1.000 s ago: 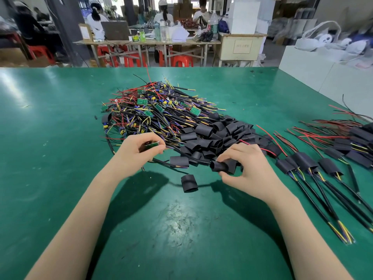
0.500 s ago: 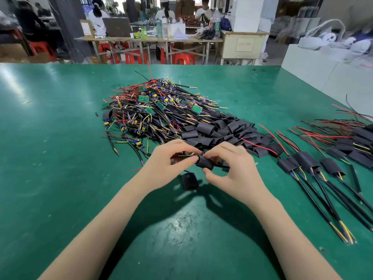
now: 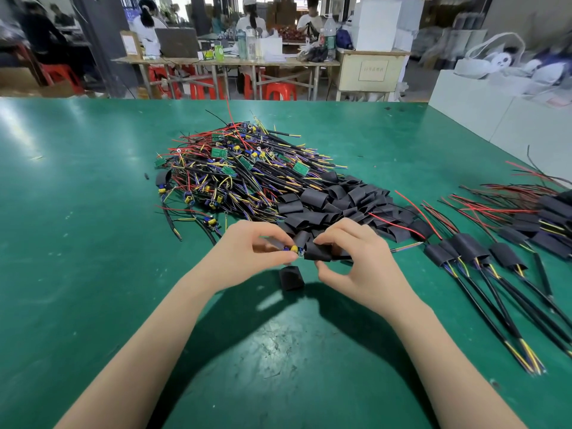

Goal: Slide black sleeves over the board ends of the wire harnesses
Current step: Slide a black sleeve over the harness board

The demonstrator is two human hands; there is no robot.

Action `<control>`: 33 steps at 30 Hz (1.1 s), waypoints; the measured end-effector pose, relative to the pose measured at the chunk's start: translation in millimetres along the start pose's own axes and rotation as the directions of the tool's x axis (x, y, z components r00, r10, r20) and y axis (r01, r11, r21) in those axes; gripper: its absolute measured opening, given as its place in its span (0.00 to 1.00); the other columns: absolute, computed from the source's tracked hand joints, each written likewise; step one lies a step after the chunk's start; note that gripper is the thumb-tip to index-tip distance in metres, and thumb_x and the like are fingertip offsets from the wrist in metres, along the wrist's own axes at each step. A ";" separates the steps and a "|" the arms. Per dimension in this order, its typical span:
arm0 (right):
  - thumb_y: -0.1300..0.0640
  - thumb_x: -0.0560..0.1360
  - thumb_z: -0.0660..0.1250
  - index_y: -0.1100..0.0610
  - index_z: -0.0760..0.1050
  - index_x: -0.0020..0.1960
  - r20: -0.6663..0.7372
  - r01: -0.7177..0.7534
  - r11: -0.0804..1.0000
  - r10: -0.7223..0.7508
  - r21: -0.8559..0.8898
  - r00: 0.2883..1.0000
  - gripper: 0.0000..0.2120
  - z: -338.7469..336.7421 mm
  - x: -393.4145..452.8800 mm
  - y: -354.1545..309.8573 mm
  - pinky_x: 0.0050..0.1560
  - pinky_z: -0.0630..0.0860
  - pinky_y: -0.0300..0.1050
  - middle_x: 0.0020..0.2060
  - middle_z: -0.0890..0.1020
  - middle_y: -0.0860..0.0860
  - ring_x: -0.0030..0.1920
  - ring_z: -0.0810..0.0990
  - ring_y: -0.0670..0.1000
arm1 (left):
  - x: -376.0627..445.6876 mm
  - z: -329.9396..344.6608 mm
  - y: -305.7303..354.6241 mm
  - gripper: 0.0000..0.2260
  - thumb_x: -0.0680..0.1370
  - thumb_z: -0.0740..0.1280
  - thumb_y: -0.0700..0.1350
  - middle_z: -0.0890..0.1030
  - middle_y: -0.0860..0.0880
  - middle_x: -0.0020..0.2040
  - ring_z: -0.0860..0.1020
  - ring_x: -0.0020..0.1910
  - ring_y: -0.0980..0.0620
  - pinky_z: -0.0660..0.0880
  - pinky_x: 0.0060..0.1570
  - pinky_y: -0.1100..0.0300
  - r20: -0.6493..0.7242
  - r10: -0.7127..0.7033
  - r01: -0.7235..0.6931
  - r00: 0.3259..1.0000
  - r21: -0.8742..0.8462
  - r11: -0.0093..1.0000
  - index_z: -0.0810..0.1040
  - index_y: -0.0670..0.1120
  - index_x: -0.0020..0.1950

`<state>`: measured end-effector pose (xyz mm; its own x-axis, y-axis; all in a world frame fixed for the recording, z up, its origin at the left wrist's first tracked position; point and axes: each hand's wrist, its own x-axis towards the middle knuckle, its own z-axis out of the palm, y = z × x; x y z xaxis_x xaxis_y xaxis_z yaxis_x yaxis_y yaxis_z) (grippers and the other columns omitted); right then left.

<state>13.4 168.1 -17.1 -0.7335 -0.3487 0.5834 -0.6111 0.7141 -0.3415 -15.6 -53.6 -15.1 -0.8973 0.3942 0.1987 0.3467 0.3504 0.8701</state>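
My left hand point(image 3: 247, 255) pinches the board end of a wire harness point(image 3: 293, 249), its blue and yellow parts showing at my fingertips. My right hand point(image 3: 356, 261) holds a black sleeve point(image 3: 317, 252) between finger and thumb, its open mouth right at that board end. The harness wires run out to the right behind my right hand. A loose black sleeve point(image 3: 291, 277) lies on the green table point(image 3: 93, 243) just below my hands. Behind them lie a heap of black sleeves point(image 3: 340, 202) and a tangled pile of unsleeved harnesses point(image 3: 235, 171).
Sleeved harnesses point(image 3: 473, 252) lie in a row at the right, cables trailing toward the near edge, with more point(image 3: 551, 218) at the far right. White boxes point(image 3: 495, 116) border the table's right side. People sit at benches point(image 3: 216, 60) beyond the far edge.
My hands came together from apart. The left brought a harness board end from the pile, the right brought a sleeve, and the sleeve's mouth now meets the board end.
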 end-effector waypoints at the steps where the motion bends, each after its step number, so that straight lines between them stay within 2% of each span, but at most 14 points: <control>1: 0.57 0.66 0.73 0.54 0.79 0.49 0.019 -0.011 1.000 0.011 0.011 1.000 0.12 0.0 0.0 0.2 0.47 0.72 0.47 0.44 0.77 0.47 0.40 0.74 0.47 | -0.4 -0.5 -0.6 0.04 0.73 0.75 0.41 0.85 0.47 0.42 0.84 0.42 0.50 0.81 0.48 0.55 0.029 -0.007 0.008 1.000 -0.021 1.000 0.84 0.47 0.46; 4: 0.57 0.67 0.74 0.53 0.80 0.48 0.096 -0.052 0.997 0.046 0.064 0.994 0.11 0.3 0.1 -0.4 0.47 0.69 0.42 0.43 0.78 0.44 0.40 0.75 0.43 | -1.6 -0.3 0.5 0.06 0.72 0.75 0.38 0.85 0.50 0.42 0.84 0.43 0.55 0.78 0.48 0.66 0.064 0.031 -0.030 0.997 -0.013 0.999 0.83 0.46 0.47; 6: 0.58 0.67 0.74 0.54 0.80 0.47 0.135 -0.074 0.993 0.061 0.093 0.989 0.10 0.7 0.6 -1.8 0.46 0.69 0.38 0.42 0.78 0.44 0.41 0.76 0.42 | -1.4 0.6 1.2 0.07 0.72 0.75 0.37 0.85 0.49 0.44 0.83 0.44 0.55 0.78 0.50 0.63 0.062 0.075 -0.076 0.995 0.006 0.997 0.83 0.44 0.48; 8: 0.59 0.66 0.74 0.55 0.80 0.46 0.144 -0.095 0.986 0.076 0.133 0.987 0.09 0.1 1.1 -3.0 0.44 0.67 0.30 0.41 0.78 0.46 0.41 0.77 0.42 | -1.5 0.9 1.1 0.08 0.72 0.75 0.36 0.85 0.48 0.44 0.82 0.44 0.54 0.79 0.52 0.58 0.038 0.098 -0.099 0.994 0.005 0.995 0.83 0.42 0.49; 12: 0.61 0.66 0.75 0.55 0.81 0.45 0.136 -0.122 0.974 0.096 0.193 0.986 0.09 -1.2 1.8 -5.3 0.42 0.65 0.25 0.39 0.79 0.47 0.40 0.78 0.43 | -1.3 3.2 -0.4 0.10 0.70 0.76 0.35 0.85 0.50 0.45 0.82 0.44 0.55 0.78 0.51 0.62 0.005 0.125 -0.125 0.992 -0.019 0.992 0.83 0.43 0.49; 18: 0.61 0.65 0.75 0.55 0.81 0.45 0.122 -0.133 0.974 0.111 0.185 0.986 0.09 -0.1 0.8 -4.3 0.42 0.66 0.25 0.39 0.78 0.47 0.40 0.77 0.44 | -2.1 -2.5 -1.7 0.13 0.72 0.73 0.30 0.84 0.44 0.51 0.82 0.51 0.50 0.77 0.55 0.61 0.152 0.071 -0.044 0.986 -0.176 0.983 0.80 0.39 0.55; 22: 0.59 0.66 0.74 0.54 0.80 0.45 0.099 -0.101 0.983 0.087 0.153 0.991 0.09 0.3 1.0 -5.0 0.43 0.65 0.30 0.40 0.77 0.46 0.41 0.76 0.44 | -1.0 -5.8 -3.5 0.10 0.71 0.76 0.34 0.86 0.47 0.47 0.84 0.45 0.53 0.78 0.50 0.62 0.060 0.012 -0.005 0.998 -0.120 0.993 0.83 0.46 0.48; 24: 0.59 0.66 0.73 0.54 0.79 0.45 0.086 -0.071 0.988 0.059 0.140 0.995 0.09 0.9 0.8 -5.7 0.44 0.64 0.33 0.40 0.77 0.46 0.41 0.75 0.44 | -0.9 -4.0 -4.7 0.07 0.71 0.77 0.38 0.86 0.46 0.44 0.84 0.42 0.51 0.80 0.49 0.60 0.045 -0.020 0.026 0.999 -0.135 0.990 0.84 0.49 0.45; 26: 0.59 0.66 0.73 0.54 0.79 0.45 0.080 -0.055 0.989 0.044 0.141 0.996 0.09 1.7 0.6 -6.7 0.43 0.63 0.33 0.40 0.77 0.46 0.41 0.75 0.44 | -1.2 -1.8 -4.9 0.05 0.70 0.76 0.42 0.86 0.44 0.42 0.83 0.41 0.49 0.80 0.48 0.58 0.055 -0.040 0.048 0.998 -0.171 0.984 0.84 0.48 0.45; 29: 0.58 0.67 0.73 0.54 0.79 0.46 0.086 -0.059 0.989 0.047 0.139 0.995 0.09 3.5 0.2 -7.0 0.44 0.64 0.34 0.40 0.77 0.46 0.41 0.76 0.44 | -1.4 0.8 -4.5 0.07 0.71 0.76 0.37 0.86 0.46 0.44 0.83 0.43 0.53 0.78 0.49 0.63 0.079 -0.023 0.037 0.997 -0.173 0.984 0.83 0.47 0.45; 33: 0.59 0.69 0.73 0.53 0.79 0.45 0.045 -0.052 0.993 0.048 0.108 0.998 0.06 5.2 -0.4 -6.2 0.43 0.65 0.36 0.40 0.78 0.45 0.41 0.75 0.43 | -0.8 3.2 -3.1 0.11 0.69 0.75 0.30 0.85 0.47 0.45 0.83 0.43 0.54 0.78 0.49 0.64 0.067 -0.027 0.040 0.997 -0.187 0.982 0.81 0.41 0.47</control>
<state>15.9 160.6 -19.1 -0.7744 -0.3409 0.5330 -0.6004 0.6618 -0.4489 -15.1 -52.3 -19.4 -0.8862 0.4404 0.1442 0.2537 0.2008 0.9462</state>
